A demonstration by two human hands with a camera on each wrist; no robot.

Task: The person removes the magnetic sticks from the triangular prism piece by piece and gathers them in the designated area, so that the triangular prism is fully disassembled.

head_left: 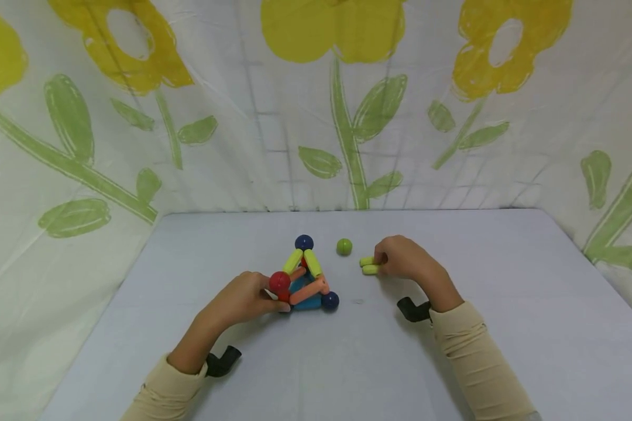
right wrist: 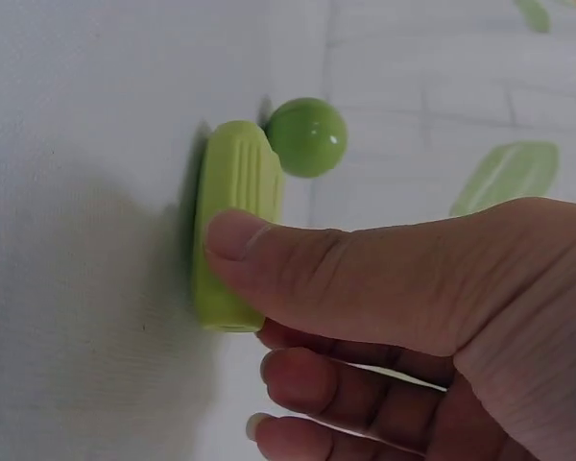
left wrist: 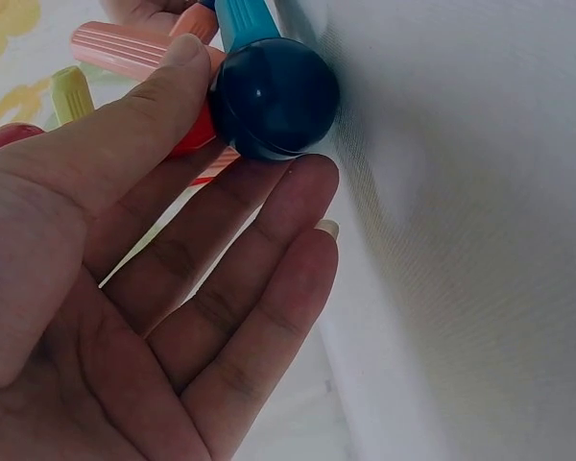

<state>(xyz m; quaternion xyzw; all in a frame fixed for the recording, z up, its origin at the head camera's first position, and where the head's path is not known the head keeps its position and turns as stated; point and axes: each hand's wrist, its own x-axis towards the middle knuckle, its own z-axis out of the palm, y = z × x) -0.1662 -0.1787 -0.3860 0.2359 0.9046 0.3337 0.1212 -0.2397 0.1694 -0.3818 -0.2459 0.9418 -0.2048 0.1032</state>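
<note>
A frame of magnetic rods and balls [head_left: 308, 290] stands on the table, with blue rods at its base, orange rods above, and two yellow-green rods rising to a dark blue ball [head_left: 304, 243]. My left hand [head_left: 242, 299] holds its near left corner by thumb and fingers, next to a red ball [head_left: 279, 282]. There, in the left wrist view, a dark blue ball [left wrist: 274, 99] sits low by the fingertips. To the right, my right hand [head_left: 404, 257] pinches two yellow-green rods [head_left: 369, 269] lying side by side at the tabletop; in the right wrist view the thumb covers part of a rod [right wrist: 238, 173].
A loose green ball [head_left: 344, 247] lies on the white table [head_left: 379, 362] between the frame and the right hand. Behind the table hangs a pale curtain [head_left: 274, 117] with painted flowers. Black wrist mounts [head_left: 414, 309] stick out below both wrists.
</note>
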